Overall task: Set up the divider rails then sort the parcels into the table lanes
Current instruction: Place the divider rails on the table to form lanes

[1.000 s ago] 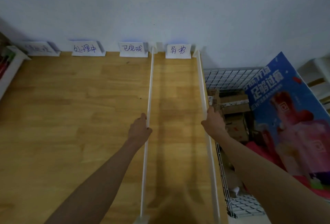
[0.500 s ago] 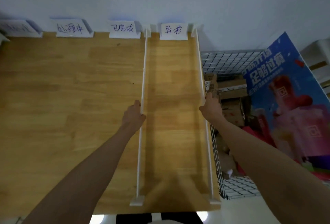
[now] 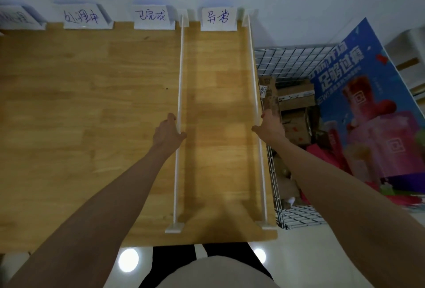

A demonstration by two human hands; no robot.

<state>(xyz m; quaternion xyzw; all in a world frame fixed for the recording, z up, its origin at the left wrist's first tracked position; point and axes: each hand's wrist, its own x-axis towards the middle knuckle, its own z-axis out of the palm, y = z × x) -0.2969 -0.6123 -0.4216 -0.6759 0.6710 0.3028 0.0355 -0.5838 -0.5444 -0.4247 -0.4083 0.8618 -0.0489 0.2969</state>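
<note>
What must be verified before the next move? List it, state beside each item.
1. Left hand grips the inner white divider rail: ok.
2. Right hand grips the outer white divider rail at the wooden table's right edge: ok.
3. Both rails reach the handwritten paper lane labels: ok.
4. Rails for the three left lanes: not ok, none placed.
5. Cardboard parcels wait in the wire basket: ok.
6. Rail feet seated firmly: cannot tell.

Two divider rails [image 3: 179,94] [image 3: 255,94] are set lengthwise on the table [image 3: 80,103]; a wire basket [image 3: 296,58] of parcels [image 3: 296,97] is placed to its right.
</note>
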